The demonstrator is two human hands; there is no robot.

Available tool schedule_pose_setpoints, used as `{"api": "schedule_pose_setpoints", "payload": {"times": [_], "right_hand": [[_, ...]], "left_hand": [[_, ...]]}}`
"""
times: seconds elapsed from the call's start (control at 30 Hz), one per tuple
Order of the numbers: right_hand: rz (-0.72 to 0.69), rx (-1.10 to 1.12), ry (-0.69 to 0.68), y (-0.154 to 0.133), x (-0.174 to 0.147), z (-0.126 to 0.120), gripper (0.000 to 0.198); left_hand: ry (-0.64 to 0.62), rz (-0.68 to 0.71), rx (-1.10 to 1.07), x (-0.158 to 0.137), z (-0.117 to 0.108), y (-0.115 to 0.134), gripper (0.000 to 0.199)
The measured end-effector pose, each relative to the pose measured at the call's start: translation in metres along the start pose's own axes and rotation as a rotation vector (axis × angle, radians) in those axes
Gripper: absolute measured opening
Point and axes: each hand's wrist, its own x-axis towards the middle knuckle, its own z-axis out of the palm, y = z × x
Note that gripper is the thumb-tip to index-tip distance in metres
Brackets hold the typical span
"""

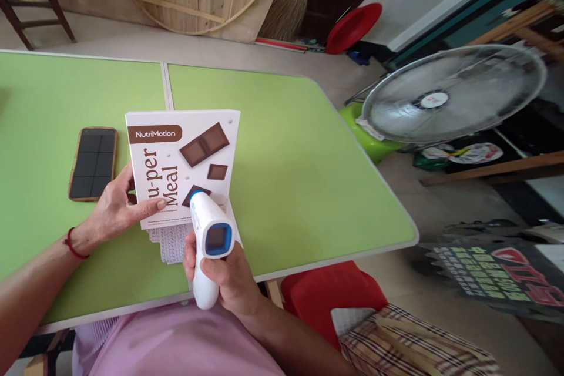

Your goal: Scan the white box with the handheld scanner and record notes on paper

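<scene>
My left hand (115, 204) grips the left edge of a white NutriMotion box (154, 173), its thumb on the printed front and its other fingers behind. Brown chocolate-like pieces are pictured on the box. Wrapped in my right hand (229, 276) is a white and blue infrared thermometer (207, 217), its tip directed at the lower part of the box front. The thermometer's small screen faces me and looks dark. A printed leaflet (171, 244) hangs below the box's lower edge.
A phone (93, 163) lies on the green table (308, 188), left of the box. Beyond the table's right end stands a fan (434, 100). A red stool (330, 294) with checked cloth (409, 341) is by the near edge. A broom (291, 9) leans at the back.
</scene>
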Motion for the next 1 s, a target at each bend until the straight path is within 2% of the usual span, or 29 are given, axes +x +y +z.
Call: {"api": "schedule_pose_setpoints", "payload": {"times": [0.3, 0.47, 0.57, 0.7, 0.87, 0.93, 1.0], "right_hand": [[0.041, 0.031, 0.031, 0.001, 0.0, 0.001, 0.034], [0.006, -0.013, 0.07, -0.004, -0.003, -0.007, 0.034], [-0.056, -0.235, 0.086, -0.016, -0.006, -0.023, 0.025], [-0.212, -0.524, 0.123, -0.042, -0.008, -0.053, 0.021], [-0.409, -1.035, 0.35, -0.063, -0.001, -0.091, 0.038], [-0.482, -1.256, 0.341, -0.061, 0.006, -0.102, 0.044], [-0.535, -1.429, 0.276, -0.057, 0.015, -0.112, 0.045]], "left_hand": [[0.003, -0.017, -0.031, 0.001, -0.002, -0.006, 0.061], [0.026, -0.033, -0.005, 0.001, -0.003, -0.012, 0.064], [0.015, -0.053, -0.031, 0.002, -0.004, -0.011, 0.067], [0.012, -0.095, -0.149, 0.001, -0.003, -0.007, 0.068], [0.137, -0.061, -0.202, 0.002, -0.004, -0.009, 0.07], [0.183, -0.035, -0.187, 0.004, -0.005, -0.012, 0.07], [0.2, -0.018, -0.174, 0.004, -0.006, -0.014, 0.073]]}}
